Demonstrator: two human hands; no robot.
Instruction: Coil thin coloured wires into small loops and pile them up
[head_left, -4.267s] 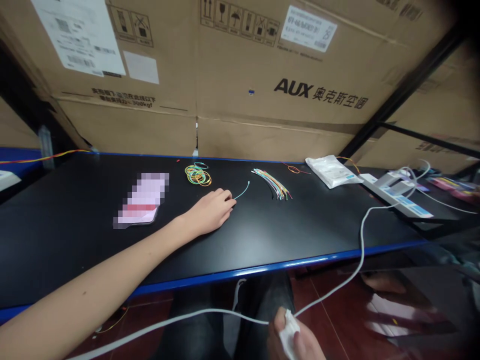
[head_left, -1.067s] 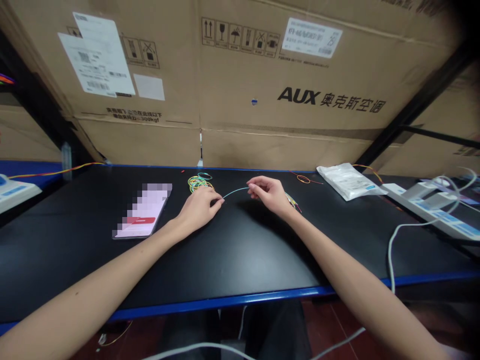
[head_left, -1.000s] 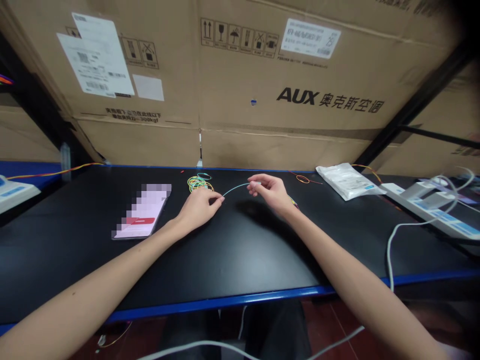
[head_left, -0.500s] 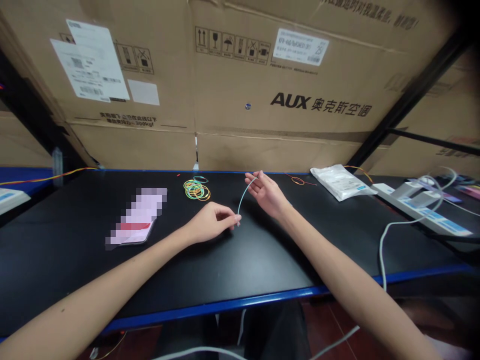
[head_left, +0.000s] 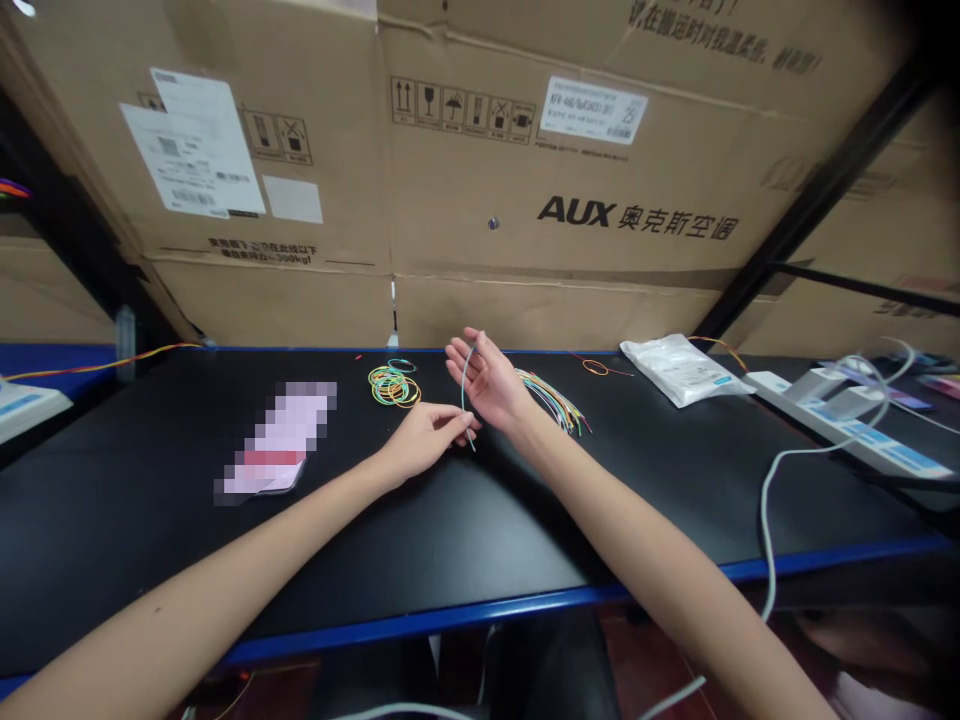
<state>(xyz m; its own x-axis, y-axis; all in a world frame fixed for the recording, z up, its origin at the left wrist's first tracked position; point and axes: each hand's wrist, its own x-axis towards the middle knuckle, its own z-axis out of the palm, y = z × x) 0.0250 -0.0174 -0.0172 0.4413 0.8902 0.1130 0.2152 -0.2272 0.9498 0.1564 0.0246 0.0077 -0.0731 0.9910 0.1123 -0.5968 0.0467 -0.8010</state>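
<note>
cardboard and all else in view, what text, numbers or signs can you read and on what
"AUX 奥克斯空调": cardboard
"在搬运时对我温柔些": cardboard, top right
"300kgf": cardboard, lower left
"KFR-46G", "25": white label, rest too small
Up arrows, glass, umbrella signs: cardboard
Too small or blurred: other cardboard print, papers, packet, power strip
Pixelated: phone
Thin wire: none visible

One left hand (head_left: 420, 440), one right hand (head_left: 491, 385), one light-blue wire (head_left: 463, 385), one phone (head_left: 279, 440), one coil pile (head_left: 388, 385), one wire bundle (head_left: 559, 400), one white packet (head_left: 679, 368) and two power strips (head_left: 889, 443) are being counted.
</note>
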